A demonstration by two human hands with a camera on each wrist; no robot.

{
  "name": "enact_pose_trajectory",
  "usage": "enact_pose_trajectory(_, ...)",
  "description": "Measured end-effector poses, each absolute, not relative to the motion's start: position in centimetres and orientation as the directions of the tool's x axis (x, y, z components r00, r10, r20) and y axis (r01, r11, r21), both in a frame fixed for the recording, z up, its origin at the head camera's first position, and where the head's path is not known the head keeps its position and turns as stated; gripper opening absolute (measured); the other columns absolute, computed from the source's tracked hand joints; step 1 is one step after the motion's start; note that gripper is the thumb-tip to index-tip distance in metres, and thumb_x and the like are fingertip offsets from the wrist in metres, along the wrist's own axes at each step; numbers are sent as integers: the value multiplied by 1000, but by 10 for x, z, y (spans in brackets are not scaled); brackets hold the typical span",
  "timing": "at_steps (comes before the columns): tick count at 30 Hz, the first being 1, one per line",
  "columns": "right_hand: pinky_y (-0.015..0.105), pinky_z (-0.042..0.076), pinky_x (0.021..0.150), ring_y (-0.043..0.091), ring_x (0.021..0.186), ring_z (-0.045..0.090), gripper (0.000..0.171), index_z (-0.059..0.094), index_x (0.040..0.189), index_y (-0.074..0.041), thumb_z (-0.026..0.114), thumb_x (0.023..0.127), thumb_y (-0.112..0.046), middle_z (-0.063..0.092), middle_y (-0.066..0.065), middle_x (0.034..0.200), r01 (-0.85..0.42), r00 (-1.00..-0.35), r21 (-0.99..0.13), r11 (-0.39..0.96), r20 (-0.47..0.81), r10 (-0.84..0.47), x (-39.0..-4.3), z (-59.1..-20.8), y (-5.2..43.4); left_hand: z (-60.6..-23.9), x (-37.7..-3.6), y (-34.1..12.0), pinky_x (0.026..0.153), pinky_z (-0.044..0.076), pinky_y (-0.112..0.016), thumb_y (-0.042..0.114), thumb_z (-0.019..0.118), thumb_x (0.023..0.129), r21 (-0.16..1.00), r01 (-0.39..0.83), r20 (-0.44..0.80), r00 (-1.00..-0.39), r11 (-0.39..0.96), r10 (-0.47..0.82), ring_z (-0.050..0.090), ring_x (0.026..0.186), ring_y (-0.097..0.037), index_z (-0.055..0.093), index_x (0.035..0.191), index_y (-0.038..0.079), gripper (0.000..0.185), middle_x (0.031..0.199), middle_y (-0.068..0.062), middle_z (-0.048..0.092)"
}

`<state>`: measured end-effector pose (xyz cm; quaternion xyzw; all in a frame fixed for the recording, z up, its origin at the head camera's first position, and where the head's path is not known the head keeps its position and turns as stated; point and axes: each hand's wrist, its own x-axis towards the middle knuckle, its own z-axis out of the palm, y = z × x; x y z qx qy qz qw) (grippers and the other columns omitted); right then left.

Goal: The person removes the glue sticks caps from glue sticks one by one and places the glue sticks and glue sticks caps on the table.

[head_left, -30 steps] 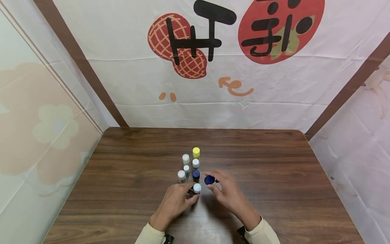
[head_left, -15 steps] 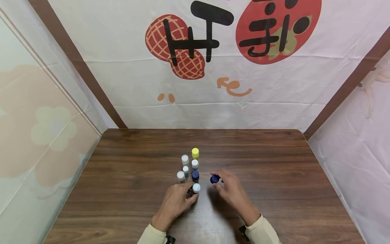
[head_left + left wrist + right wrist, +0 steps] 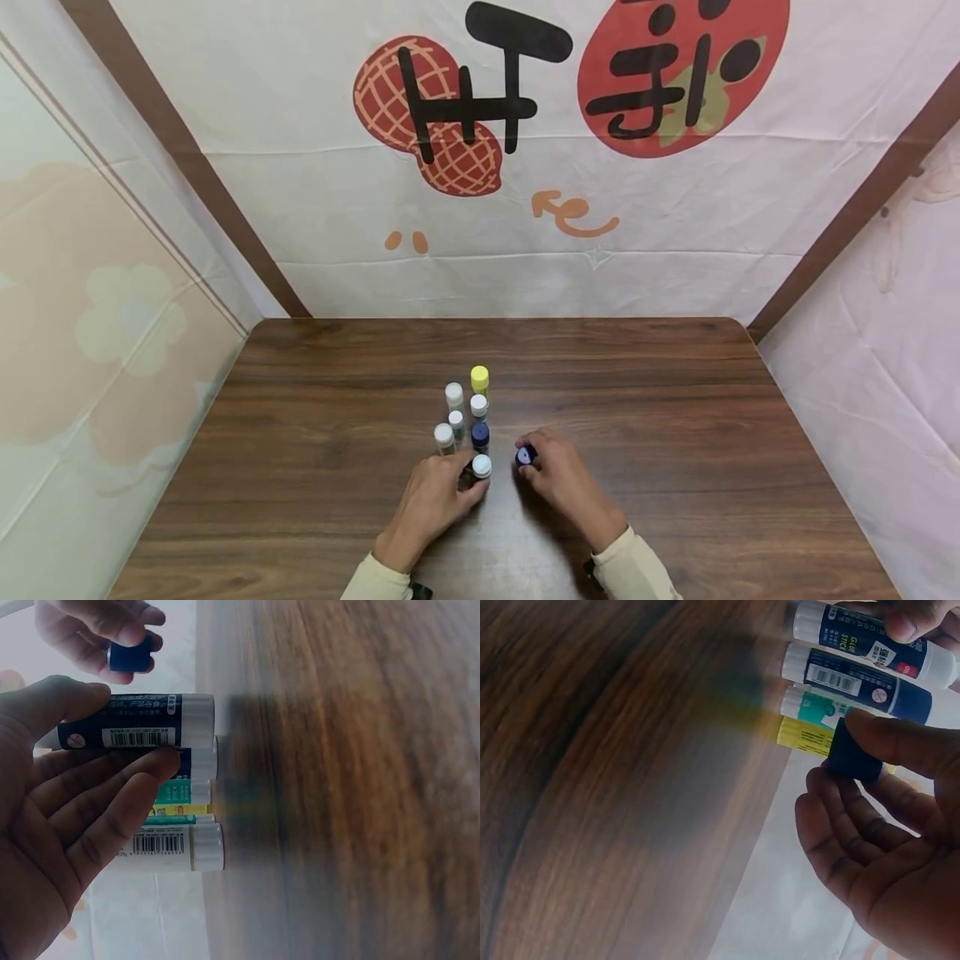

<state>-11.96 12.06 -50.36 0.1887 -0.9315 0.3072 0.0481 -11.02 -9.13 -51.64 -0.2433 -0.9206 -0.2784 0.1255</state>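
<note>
- The left hand (image 3: 431, 504) grips the nearest glue stick (image 3: 481, 467), which stands upright on the worktop (image 3: 675, 433) at the front of a cluster of sticks; in the left wrist view its thumb and fingers (image 3: 112, 772) curl round the dark barrel.
- The right hand (image 3: 558, 479) sits just right of that stick, its thumb and fingertips pinching a small blue cap (image 3: 525, 455); the right wrist view shows the cap (image 3: 853, 754) nipped between thumb and curled fingers (image 3: 840, 817).
- The cap hangs near the held stick but apart from it, and the two hands do not touch.
- Judged from this, the work goes best if the left hand keeps the stick steady and upright, and the right hand keeps the cap square to whatever it meets, with a light pinch so it does not tip.
- Behind the held stick stand the other sticks (image 3: 461, 412), close together: a dark-topped one just beyond, several white-topped ones, and a yellow-topped stick (image 3: 480, 377) farthest back.
- These crowd the held stick closely, so a careless sideways move of either hand could knock them over.
- Past the worktop's far edge hangs a white cloth (image 3: 480, 208) printed with a peanut, black characters and a red shape.
</note>
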Motion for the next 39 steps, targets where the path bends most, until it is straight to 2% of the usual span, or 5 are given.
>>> enact_pose_trajectory(9, 35, 52, 72, 21, 85, 62, 27, 67, 95, -6, 80, 72, -3, 62, 5, 91, -380, -925, -478, 792, 178, -336, -122, -512, 122, -519, -111, -91, 46, 33, -19, 22, 81, 74, 459, 505, 346, -859, 731, 377, 42, 53, -1, 59, 77, 21, 22, 63, 12, 54)
enact_pose_trajectory(18, 34, 52, 70, 18, 79, 61, 24, 68, 94, -6, 79, 72, -4, 60, 3, 86, -367, -925, -504, 782, 112, -363, -123, -520, 120, -522, -111, -92, 44, 29, -18, 24, 82, 73, 470, 509, 356, -857, 721, 374, 38, 51, -1, 57, 75, 22, 25, 60, 13, 50)
enact_pose_trajectory(29, 33, 52, 68, 19, 77, 60, 24, 67, 91, -5, 79, 71, -3, 59, 3, 84, -384, -920, -489, 783, 130, -370, -125, -525, 119, -523, -113, -91, 48, 39, -20, 25, 82, 74, 473, 504, 350, -860, 722, 371, 50, 56, -1, 59, 78, 21, 23, 67, 11, 60)
enact_pose_trajectory(39, 31, 51, 67, 16, 76, 60, 23, 67, 91, -6, 80, 72, -4, 60, 2, 84, -375, -922, -478, 794, 105, -373, -127, -528, 115, -522, -113, -92, 47, 36, -18, 26, 82, 75, 507, 470, 304, -882, 723, 361, 43, 54, 1, 60, 79, 20, 22, 64, 12, 57)
